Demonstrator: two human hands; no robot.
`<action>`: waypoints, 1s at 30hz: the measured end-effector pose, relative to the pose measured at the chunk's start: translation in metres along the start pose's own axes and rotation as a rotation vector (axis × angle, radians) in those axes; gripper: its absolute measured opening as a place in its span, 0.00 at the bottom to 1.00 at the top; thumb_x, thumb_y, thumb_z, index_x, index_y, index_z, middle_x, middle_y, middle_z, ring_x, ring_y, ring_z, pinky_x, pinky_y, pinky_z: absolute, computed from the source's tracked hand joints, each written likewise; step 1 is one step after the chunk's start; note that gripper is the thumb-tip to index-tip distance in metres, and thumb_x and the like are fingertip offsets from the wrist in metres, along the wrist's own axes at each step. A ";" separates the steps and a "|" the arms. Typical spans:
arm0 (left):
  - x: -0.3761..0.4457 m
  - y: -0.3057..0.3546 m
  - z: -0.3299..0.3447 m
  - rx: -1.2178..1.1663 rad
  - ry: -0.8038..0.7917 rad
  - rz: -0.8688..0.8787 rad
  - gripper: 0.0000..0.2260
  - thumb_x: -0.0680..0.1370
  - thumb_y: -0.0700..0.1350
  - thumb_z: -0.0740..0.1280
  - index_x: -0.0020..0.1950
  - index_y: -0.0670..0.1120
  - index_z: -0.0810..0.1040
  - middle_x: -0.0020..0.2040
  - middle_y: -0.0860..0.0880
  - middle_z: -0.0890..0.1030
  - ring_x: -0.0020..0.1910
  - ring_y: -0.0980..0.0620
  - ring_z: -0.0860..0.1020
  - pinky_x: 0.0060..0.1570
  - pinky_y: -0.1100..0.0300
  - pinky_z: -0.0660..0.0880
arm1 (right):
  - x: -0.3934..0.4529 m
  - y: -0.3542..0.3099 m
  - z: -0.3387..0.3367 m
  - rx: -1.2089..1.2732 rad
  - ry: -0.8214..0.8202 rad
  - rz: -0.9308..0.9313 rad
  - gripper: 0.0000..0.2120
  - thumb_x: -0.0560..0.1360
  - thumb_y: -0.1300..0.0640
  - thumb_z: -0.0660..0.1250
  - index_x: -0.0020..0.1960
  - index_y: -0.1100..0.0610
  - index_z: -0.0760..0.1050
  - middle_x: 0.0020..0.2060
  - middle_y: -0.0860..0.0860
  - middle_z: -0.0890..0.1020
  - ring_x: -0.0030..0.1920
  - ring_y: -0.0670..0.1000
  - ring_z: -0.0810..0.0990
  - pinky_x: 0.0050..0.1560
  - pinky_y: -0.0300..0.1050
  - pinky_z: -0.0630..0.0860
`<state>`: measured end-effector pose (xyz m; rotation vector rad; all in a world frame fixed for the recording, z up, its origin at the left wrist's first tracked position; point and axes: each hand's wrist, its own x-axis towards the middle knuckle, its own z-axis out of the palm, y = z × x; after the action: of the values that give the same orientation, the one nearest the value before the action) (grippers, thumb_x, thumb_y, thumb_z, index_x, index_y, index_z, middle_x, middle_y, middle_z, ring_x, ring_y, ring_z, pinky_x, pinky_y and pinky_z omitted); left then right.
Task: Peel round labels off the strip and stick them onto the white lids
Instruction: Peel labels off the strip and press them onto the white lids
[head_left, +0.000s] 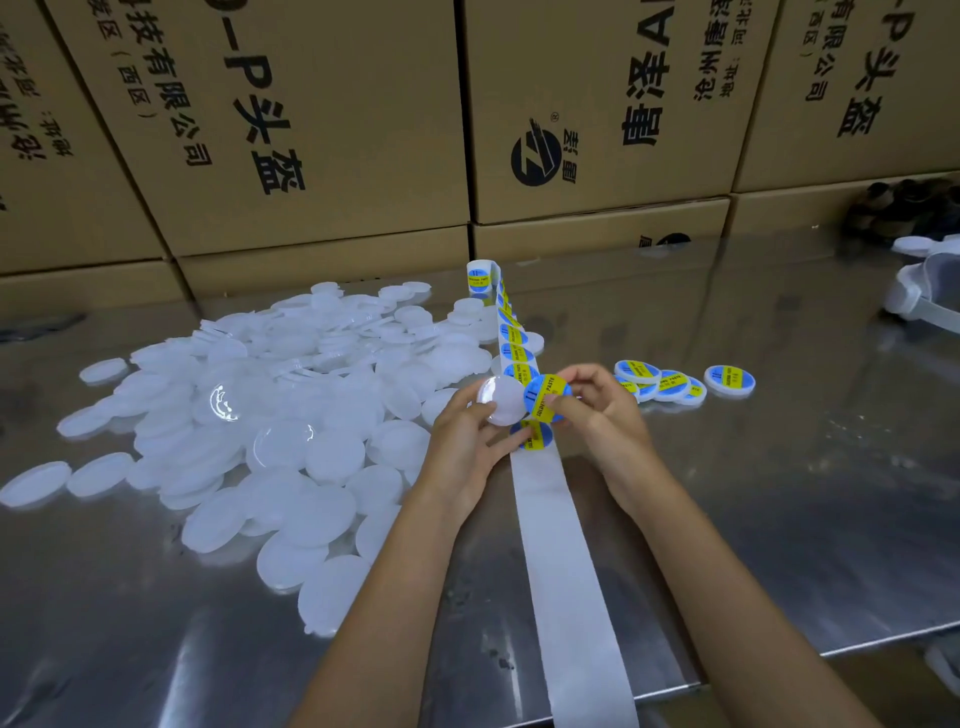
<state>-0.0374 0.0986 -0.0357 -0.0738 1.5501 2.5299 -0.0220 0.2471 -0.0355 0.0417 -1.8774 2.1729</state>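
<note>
While the left hand (462, 441) curls its fingers round a white lid (503, 401) above the worktop's (779, 467) middle, the right hand (597, 410) pinches a round label (546, 397) against it, over the strip (558, 545).

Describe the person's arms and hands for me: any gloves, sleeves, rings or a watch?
Both arms come in bare from the bottom edge of the view, with no sleeve showing anywhere along them. The left hand and the right hand wear no gloves. No watch, bracelet or ring can be seen on the wrists or fingers. The fingernails look short and unpainted.
</note>
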 end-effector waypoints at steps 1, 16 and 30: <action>-0.001 0.000 0.000 -0.009 -0.030 0.005 0.16 0.83 0.34 0.56 0.68 0.40 0.74 0.61 0.39 0.82 0.58 0.40 0.83 0.56 0.50 0.81 | 0.000 0.000 0.001 -0.010 0.009 -0.020 0.11 0.74 0.71 0.68 0.47 0.56 0.74 0.38 0.46 0.83 0.37 0.43 0.81 0.38 0.35 0.76; -0.008 -0.002 0.011 -0.036 -0.135 -0.089 0.18 0.83 0.38 0.56 0.72 0.41 0.73 0.62 0.37 0.82 0.63 0.41 0.80 0.59 0.51 0.79 | -0.005 0.004 0.013 -0.200 0.040 -0.204 0.14 0.71 0.72 0.71 0.47 0.57 0.73 0.40 0.50 0.81 0.37 0.43 0.78 0.38 0.34 0.76; -0.010 0.001 0.014 -0.004 -0.118 -0.015 0.17 0.85 0.37 0.55 0.72 0.41 0.74 0.63 0.38 0.82 0.63 0.41 0.80 0.57 0.54 0.80 | -0.001 0.018 0.010 -0.496 0.196 -0.357 0.20 0.68 0.59 0.78 0.57 0.53 0.75 0.48 0.45 0.74 0.42 0.39 0.72 0.42 0.27 0.68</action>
<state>-0.0266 0.1096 -0.0270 0.0621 1.4946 2.4775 -0.0268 0.2350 -0.0514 0.0588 -2.0505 1.3932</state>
